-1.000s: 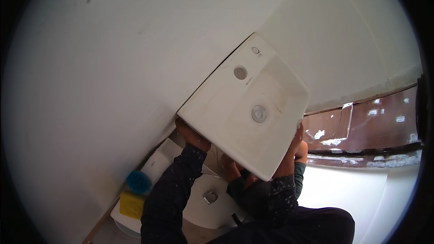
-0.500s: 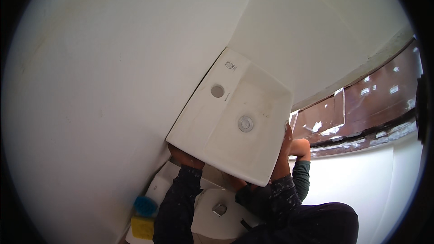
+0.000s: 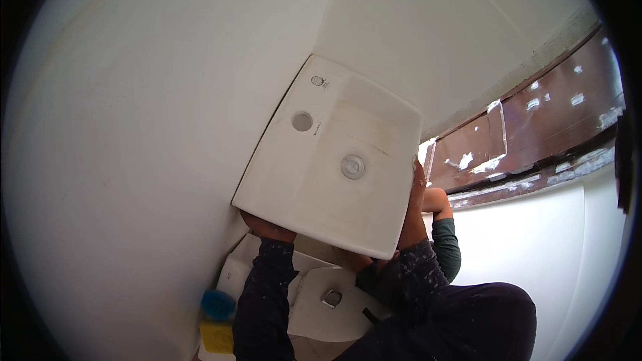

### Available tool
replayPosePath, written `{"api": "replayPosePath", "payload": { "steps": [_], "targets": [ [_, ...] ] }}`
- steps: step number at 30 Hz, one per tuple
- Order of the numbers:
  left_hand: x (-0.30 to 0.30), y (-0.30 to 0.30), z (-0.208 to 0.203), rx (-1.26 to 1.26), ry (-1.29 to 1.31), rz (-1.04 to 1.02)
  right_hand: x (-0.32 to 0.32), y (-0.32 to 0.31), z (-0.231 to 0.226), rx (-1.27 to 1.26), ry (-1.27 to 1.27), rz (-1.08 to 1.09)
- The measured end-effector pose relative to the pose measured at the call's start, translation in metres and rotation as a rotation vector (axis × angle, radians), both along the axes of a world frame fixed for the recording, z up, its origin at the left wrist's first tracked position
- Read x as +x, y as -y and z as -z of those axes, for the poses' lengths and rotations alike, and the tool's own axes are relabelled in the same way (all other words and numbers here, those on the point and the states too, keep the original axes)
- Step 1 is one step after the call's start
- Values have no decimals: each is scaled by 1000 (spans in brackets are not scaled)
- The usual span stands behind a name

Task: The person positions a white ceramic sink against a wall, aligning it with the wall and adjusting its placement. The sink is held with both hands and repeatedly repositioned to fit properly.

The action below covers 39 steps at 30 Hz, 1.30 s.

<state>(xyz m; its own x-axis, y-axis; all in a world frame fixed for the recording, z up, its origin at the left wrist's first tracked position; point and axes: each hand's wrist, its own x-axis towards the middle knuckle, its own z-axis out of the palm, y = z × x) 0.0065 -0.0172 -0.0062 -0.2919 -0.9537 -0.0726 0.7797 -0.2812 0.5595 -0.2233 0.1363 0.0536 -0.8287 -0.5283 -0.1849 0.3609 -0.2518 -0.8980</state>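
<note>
White sink [image 3: 334, 167] held up vs. the wall — left hand [image 3: 266, 227] grips under its near-left corner, right hand [image 3: 413, 204] wraps its right edge. Long axis runs up-away; toilet [image 3: 321, 294] below.

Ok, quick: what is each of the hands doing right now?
Left hand: gripping the near-left edge of the white rectangular ceramic washbasin.
Right hand: gripping its right edge.

A bathroom under fitting-out or repair. A white ceramic washbasin [image 3: 331, 167] is held up against a bare white wall [image 3: 147, 113], with a white toilet [image 3: 321, 294] just below the basin. Right of the basin runs a band of brown tile [image 3: 542, 113] smeared with plaster.
</note>
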Motion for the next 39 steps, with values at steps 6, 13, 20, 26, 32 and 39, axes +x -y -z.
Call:
{"api": "replayPosePath", "payload": {
  "steps": [6,13,20,26,32,39],
  "targets": [
    [1,-3,-5,-71,101,33,-2,4,9,-26,15,-13],
    [-1,-1,1,54,-95,-4,-4,-1,2,6,-34,24],
    [-2,0,-1,188,-312,63,3,5,-6,22,-42,16],
    [-5,3,-12,432,-356,-84,6,6,-11,31,-48,20],
    [-6,5,-14,315,-308,-49,5,6,-13,45,-51,15],
    [-5,5,-19,349,-330,-14,2,4,-13,51,-67,10]
  ]
}}
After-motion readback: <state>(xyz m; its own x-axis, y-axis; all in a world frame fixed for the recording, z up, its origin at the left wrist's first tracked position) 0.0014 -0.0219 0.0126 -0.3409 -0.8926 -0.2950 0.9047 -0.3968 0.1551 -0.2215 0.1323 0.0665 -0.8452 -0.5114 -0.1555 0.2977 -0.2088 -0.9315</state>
